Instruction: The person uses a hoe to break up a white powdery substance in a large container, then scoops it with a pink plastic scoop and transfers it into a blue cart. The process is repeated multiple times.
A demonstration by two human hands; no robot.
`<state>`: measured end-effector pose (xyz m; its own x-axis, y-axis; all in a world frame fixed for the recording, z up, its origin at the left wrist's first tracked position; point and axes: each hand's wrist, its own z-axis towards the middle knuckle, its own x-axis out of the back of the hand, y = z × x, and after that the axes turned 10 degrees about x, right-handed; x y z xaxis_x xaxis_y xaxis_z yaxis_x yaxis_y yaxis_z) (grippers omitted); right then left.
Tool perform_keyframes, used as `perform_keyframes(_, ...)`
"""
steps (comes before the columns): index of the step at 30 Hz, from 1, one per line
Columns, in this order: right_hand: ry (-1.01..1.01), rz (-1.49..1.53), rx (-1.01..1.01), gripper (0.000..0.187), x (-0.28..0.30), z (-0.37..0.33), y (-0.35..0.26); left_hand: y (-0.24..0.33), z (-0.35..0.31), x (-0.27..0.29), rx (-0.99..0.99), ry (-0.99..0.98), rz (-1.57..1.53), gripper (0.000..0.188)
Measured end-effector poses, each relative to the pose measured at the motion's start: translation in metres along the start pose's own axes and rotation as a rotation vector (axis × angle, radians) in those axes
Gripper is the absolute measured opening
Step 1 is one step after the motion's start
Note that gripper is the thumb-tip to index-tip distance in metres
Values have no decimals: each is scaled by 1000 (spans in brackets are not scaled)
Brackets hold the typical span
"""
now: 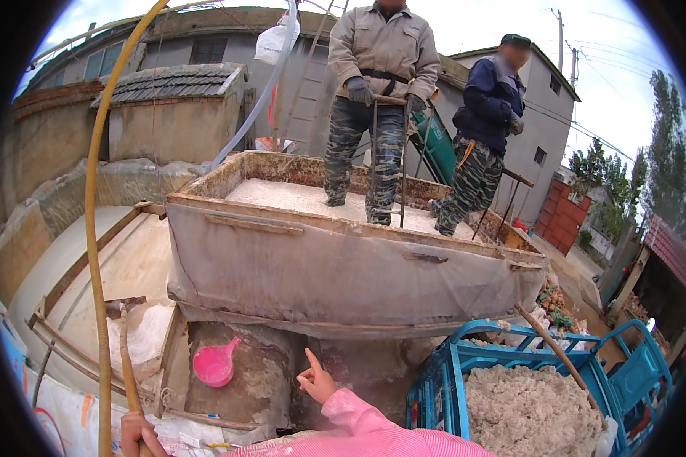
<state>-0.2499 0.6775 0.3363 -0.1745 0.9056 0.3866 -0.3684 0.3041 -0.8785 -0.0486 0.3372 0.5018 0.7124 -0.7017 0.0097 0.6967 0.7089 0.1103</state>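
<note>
At the lower left edge, my left hand [139,436] is wrapped round the wooden handle of a long tool [129,358] with a short crosswise head, like a hoe. Its head rests by a white heap [146,335] at the edge of a pale basin. My right hand [317,379], in a pink sleeve, reaches forward with the index finger stretched out and the other fingers partly curled. It holds nothing and hovers above the wet ground. A pink plastic scoop [214,364] lies on a wet grey slab to its left.
A big cloth-sided vat [343,266] holds pale material. Two people [385,76] [486,114] in camouflage trousers stand in it, holding metal frames. A blue crate [459,388] of greyish pulp [530,411] stands at right, a wooden pole [556,354] across it. A yellow hose [91,228] hangs at left.
</note>
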Motion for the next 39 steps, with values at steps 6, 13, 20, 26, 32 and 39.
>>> perform_keyframes(6,212,-163,259,80,46,34,-60,31,-8,-4,572,155,131,10)
perform_keyframes(13,589,-210,735,80,123,72,-171,48,3,-14,826,446,-55,11)
perform_keyframes(20,577,-162,1093,80,122,60,-205,30,-1,-9,571,261,117,13)
perform_keyframes(26,289,-280,1118,79,49,60,-167,0,24,-16,-65,67,-187,11)
perform_keyframes(32,135,-191,997,78,6,46,-152,23,38,-5,-18,-14,-38,10)
perform_keyframes(39,22,-169,908,72,-17,47,-154,6,16,7,-21,58,-63,13)
